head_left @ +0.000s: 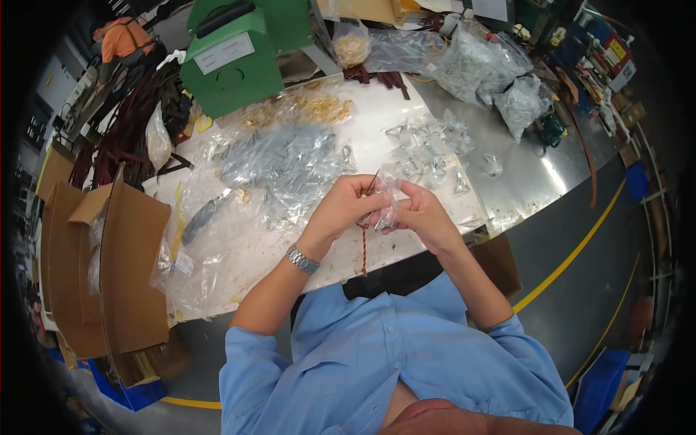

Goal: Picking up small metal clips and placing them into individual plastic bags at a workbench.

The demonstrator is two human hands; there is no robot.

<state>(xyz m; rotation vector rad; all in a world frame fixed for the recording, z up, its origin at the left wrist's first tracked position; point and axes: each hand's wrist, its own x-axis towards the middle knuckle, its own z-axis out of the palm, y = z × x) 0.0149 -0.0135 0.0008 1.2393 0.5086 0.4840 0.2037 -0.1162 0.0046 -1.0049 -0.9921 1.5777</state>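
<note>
Near the table's front edge, both of my hands are closed on a small clear plastic bag (389,196) with something silvery in its lower part. My left hand (341,206) pinches its left side, and a thin dark pointed piece sticks up beside those fingers. From the right, my right hand (429,221) holds the bag between thumb and fingers. Below my left fingers hangs a twisted red-and-tan cord (364,250); its upper end is hidden. Small bagged silvery metal parts (428,148) lie just beyond my right hand. Left of them spreads a pile of clear bags (290,163).
A green machine (235,65) stands at the back, gold-coloured parts (319,105) before it. Open cardboard boxes (134,268) flank the table's left side. Large stuffed plastic bags (482,61) sit on the metal surface (536,188) at right. Another person (125,40) bends over at far left.
</note>
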